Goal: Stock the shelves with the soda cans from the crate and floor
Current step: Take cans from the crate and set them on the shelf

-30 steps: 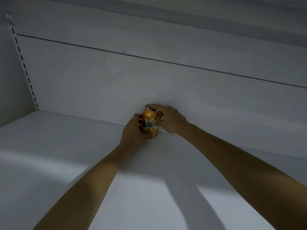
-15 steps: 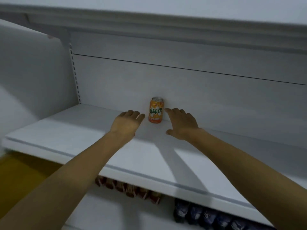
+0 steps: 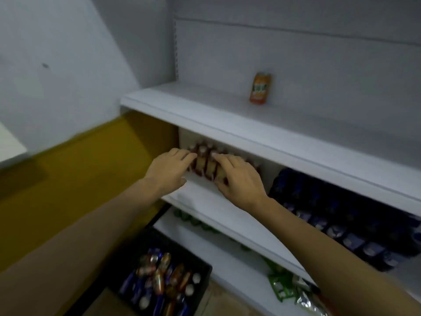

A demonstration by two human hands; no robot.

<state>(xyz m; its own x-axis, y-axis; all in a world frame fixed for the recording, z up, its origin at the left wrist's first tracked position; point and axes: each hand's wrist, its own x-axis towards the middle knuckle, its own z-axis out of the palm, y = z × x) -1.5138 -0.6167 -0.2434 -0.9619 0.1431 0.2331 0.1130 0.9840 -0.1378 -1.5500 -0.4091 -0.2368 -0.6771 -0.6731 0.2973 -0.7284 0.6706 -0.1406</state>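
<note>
Orange can (image 3: 260,88) upright on upper shelf (image 3: 227,124), far above both hands.
Left hand (image 3: 169,171) and right hand (image 3: 239,179) spread, empty; red cans (image 3: 204,165) blurred.

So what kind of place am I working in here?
Most likely a shop aisle or stockroom: white tiered shelving with a slotted upright, rows of dark blue cans on a lower shelf, and a black crate of mixed cans on the floor.

I see an orange can (image 3: 260,88) on white shelves (image 3: 227,120), with red-brown cans (image 3: 202,164) and dark blue cans (image 3: 341,215) lower down. Crate (image 3: 200,290) is black, its cans (image 3: 159,281) mixed blue and orange; wall panel (image 3: 68,179) is mustard yellow.
</note>
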